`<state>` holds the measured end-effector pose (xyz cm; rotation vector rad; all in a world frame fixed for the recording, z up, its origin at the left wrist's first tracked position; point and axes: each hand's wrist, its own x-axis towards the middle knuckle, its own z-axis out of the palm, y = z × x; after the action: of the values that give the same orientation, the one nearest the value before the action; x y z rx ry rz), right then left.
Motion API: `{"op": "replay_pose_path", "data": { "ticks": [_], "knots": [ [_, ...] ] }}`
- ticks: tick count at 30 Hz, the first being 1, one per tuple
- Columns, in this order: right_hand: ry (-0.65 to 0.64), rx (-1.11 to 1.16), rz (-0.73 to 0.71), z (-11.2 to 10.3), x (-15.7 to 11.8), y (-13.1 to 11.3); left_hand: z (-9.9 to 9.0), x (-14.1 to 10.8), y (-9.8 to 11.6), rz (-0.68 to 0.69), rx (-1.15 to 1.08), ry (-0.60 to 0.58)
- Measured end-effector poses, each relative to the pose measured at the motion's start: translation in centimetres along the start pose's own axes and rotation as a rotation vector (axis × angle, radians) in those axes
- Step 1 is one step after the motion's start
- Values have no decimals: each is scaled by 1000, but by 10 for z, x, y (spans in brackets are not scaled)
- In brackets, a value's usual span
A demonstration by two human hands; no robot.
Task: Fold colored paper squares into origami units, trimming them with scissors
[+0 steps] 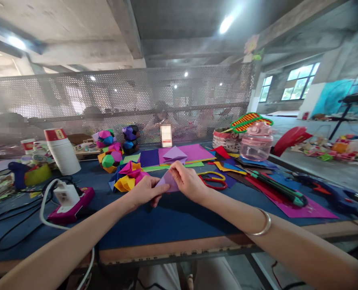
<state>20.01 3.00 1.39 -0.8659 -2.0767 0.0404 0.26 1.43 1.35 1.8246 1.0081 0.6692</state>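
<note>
A small piece of light purple paper is held up between both hands, above the blue table mat. My left hand pinches its left side, with the thumb across the front. At the upper right of the paper are the bent, closed fingers of my right hand. Just behind them a folded light purple paper piece lies on a stack of pink and purple sheets. Pink, yellow and blue folded paper sits left of my left hand. Scissors with red and yellow handles lie to the right.
On the left stand a purple power strip with cables and stacked paper cups. To the right are a green cutter, a glue gun, coloured sheets and a clear bottle. A perforated screen rises behind the table.
</note>
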Motion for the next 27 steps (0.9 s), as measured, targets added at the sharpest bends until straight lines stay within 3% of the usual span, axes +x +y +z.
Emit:
{"op": "replay_pose_path", "data": {
  "ticks": [6,15,27],
  "knots": [
    [22,-11,-5,0,1,0,1,1,0,11,40,41],
    [32,-26,-20,-2,3,7,-3,3,-3,-122,86,47],
    [87,-16,-20,-6,7,18,-6,2,-3,-64,10,3]
  ]
}}
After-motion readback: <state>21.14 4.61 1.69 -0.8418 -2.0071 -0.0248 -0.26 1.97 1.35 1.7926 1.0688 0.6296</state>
